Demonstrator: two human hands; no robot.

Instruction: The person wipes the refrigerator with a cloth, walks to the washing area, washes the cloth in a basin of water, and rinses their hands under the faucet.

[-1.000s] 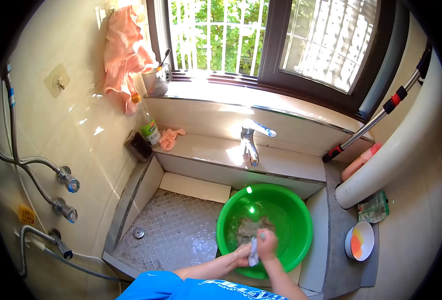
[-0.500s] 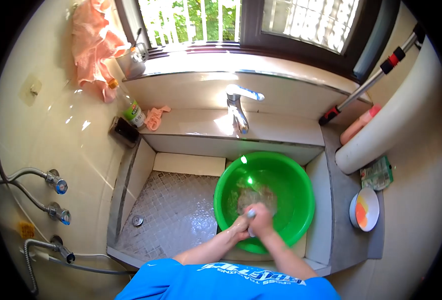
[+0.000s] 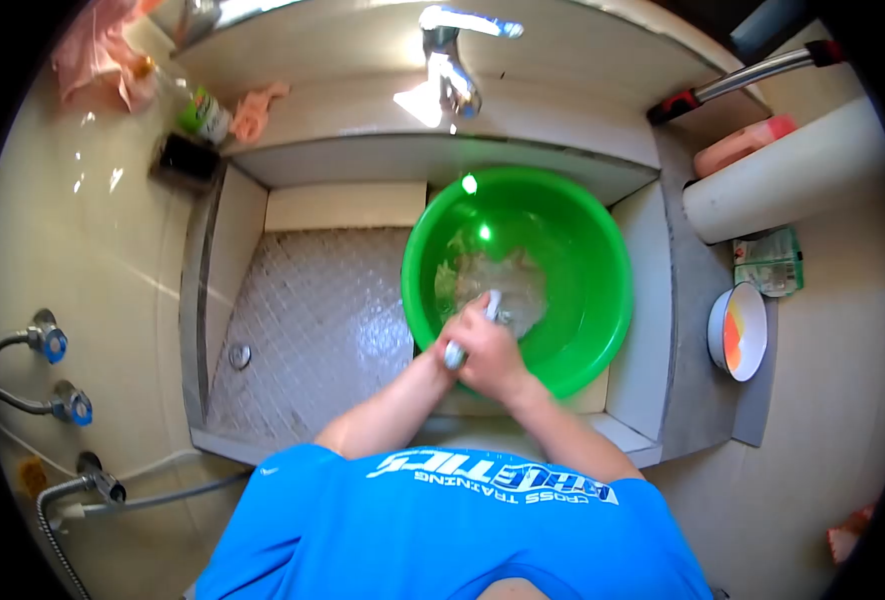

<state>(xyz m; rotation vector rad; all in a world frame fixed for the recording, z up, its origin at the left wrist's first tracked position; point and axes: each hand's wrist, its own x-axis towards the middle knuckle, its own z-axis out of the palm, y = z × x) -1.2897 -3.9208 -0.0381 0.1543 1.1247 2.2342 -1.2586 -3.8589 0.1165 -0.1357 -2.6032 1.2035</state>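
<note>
Both hands are together over the near left side of a green basin [image 3: 613,300], which holds some water with froth or suds. My right hand [image 3: 493,352] is closed round a pale, roll-shaped thing [image 3: 455,353]; its whitish ends show on either side of the fist. I cannot make out exactly what it is. My left hand [image 3: 445,335] is closed against the same thing, pressed to the right hand, which partly hides its fingers. Beyond the basin rises a chrome faucet [image 3: 445,70], its lever pointing right.
The basin stands in a tiled sink [image 3: 313,310] with a drain [image 3: 240,356] at left. On the right ledge are a white bowl [image 3: 748,330] and a green packet [image 3: 769,262]. A labelled bottle [image 3: 203,115] and a pink cloth [image 3: 255,110] are at back left.
The view has tilted downward, so the sink sits higher in it and the window is mostly out. The hands have turned, and more of the pale thing shows.
</note>
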